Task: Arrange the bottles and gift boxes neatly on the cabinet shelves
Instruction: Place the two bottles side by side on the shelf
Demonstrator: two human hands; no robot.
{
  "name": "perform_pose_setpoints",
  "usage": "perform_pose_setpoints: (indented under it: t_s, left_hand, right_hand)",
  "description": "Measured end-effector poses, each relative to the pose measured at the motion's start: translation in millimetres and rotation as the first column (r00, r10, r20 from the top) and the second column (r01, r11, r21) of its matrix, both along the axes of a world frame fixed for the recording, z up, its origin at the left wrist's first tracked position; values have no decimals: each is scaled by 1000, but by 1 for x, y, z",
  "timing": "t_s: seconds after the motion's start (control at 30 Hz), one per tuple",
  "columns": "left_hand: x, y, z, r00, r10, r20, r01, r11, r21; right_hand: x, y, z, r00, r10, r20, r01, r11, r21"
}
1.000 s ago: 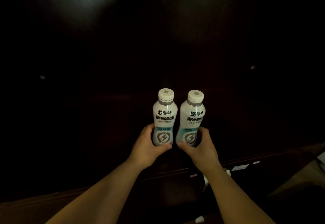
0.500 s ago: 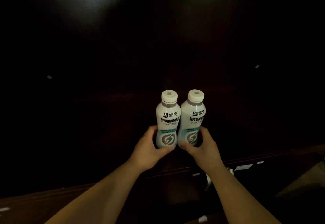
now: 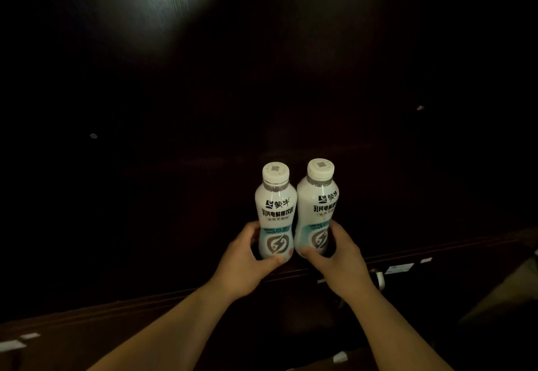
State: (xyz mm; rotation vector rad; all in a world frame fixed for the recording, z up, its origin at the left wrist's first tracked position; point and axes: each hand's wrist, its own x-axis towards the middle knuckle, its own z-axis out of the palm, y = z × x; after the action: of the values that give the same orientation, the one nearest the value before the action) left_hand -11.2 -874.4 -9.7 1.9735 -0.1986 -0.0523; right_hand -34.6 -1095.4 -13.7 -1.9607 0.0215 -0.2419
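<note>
Two white drink bottles with white caps and pale blue labels stand upright side by side, touching, inside a dark cabinet. My left hand (image 3: 247,263) wraps the lower part of the left bottle (image 3: 276,210). My right hand (image 3: 334,257) grips the base of the right bottle (image 3: 317,204). The shelf surface under the bottles is too dark to make out, so I cannot tell whether they rest on it.
The dark wooden cabinet back (image 3: 163,6) catches a pale glare at the upper left. The shelf's front edge (image 3: 436,254) runs across below the hands, with small white labels (image 3: 398,269) at the right. A small shelf pin (image 3: 419,107) dots the right wall.
Both bottles stay held close together in both hands. The view has shifted slightly, and the left bottle now sits a little lower than the right one.
</note>
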Motion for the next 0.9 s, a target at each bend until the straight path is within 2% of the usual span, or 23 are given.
perform_pose_setpoints:
  t_s: [0.4,0.63,0.9]
  left_hand:
    - [-6,2,2,1000,-3,17,3,999,51]
    - [-5,3,1,1000,-6,26,4,996,90]
    - [-4,3,1,1000,0,25,-2,996,89]
  right_hand:
    - [-5,-2,1,1000,-18,5,18,999,32]
    - [-5,-2,-2,1000,-12,-4,12,999,-37]
    - [-4,0,-2,999,-45,-1,45,999,-30]
